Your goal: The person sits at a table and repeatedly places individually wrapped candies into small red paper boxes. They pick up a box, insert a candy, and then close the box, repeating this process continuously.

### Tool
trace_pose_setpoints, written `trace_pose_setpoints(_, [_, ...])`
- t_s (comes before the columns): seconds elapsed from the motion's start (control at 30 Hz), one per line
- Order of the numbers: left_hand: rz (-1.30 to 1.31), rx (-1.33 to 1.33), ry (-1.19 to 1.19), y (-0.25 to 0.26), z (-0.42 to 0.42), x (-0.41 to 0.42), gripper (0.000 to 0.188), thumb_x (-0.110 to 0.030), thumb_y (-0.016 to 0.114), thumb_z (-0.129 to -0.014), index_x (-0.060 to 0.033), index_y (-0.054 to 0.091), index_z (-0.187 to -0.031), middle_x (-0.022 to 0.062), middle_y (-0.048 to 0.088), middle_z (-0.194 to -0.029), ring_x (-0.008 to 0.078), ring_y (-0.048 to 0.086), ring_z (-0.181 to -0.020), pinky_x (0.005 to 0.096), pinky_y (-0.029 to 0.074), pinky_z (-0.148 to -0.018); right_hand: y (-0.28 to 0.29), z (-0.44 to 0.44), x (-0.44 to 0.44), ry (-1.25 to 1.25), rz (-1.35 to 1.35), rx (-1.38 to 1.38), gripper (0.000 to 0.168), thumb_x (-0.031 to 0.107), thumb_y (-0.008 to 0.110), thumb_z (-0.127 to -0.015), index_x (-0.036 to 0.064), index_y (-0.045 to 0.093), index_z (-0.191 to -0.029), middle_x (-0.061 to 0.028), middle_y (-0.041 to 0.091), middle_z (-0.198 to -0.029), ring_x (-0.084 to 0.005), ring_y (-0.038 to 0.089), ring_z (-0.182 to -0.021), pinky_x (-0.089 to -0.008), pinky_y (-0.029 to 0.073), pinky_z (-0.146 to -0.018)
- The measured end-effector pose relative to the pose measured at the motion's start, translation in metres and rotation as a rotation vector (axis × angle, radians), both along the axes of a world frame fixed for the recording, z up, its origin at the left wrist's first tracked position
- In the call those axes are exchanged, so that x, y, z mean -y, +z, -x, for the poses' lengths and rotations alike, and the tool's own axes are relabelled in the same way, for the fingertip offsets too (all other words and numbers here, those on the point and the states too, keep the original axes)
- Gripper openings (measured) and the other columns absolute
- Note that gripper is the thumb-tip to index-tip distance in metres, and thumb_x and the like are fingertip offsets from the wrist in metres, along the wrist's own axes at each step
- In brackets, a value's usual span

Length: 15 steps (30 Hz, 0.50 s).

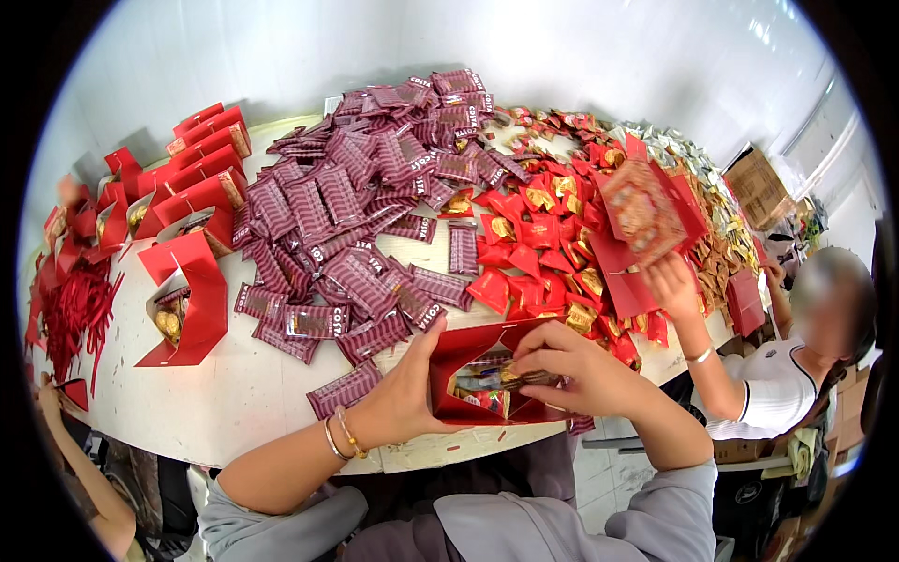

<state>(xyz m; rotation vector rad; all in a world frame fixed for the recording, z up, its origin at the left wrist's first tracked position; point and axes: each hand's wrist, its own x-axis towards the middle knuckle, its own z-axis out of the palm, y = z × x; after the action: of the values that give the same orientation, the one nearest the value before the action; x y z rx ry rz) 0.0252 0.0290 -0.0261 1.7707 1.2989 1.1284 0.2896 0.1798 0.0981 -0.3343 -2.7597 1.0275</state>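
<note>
In front of me at the table's near edge is an open red cardboard gift box [441, 379]. My left hand [400, 393] grips its left side, thumb up along the outer wall. The fingers of my right hand [586, 365] reach into the box's opening, pinched on a small gold-and-brown wrapped sweet [518, 378]. Inside the box lie other wrapped snacks, among them a red-and-yellow packet [488, 400]; my right fingers partly hide the contents. Just beyond the box are striped purple snack packets [344, 390] and red-and-gold wrapped sweets [507, 291].
Filled red boxes [204, 316] stand at the left, beside a bundle of red ribbons [77, 309]. Gold and silver packets [723, 218] are heaped at the far right. A co-worker's hand [674, 284] holds a red box [625, 281]; another person's arm [84, 464] shows lower left.
</note>
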Motion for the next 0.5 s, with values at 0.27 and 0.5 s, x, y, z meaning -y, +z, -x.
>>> trace_pose_setpoints(0.27, [0.036,0.005,0.007,-0.002,0.000,-0.001,0.149,-0.037,0.106,-0.070,0.0046,0.007,-0.173,0.0299,0.038,-0.164,0.0423,0.047,-0.153,0.0463,0.040,-0.128,0.005,-0.008,0.001,0.116,-0.188,0.013,0.028,0.003,0.082,-0.091,0.005,0.075,-0.118,-0.0107,0.068,-0.128,-0.0320,0.068,-0.117,-0.0422,0.061,-0.095])
trace_pose_setpoints(0.5, [-0.011,-0.010,0.019,0.010,-0.001,-0.001,0.134,-0.035,0.105,-0.072,0.0038,0.019,-0.167,0.0261,0.044,-0.156,0.0396,0.052,-0.147,0.0448,0.044,-0.125,-0.010,0.010,-0.011,0.271,-0.272,-0.060,0.016,0.015,0.079,-0.097,0.000,0.073,-0.096,-0.0101,0.072,-0.110,-0.0298,0.068,-0.114,-0.0430,0.059,-0.094])
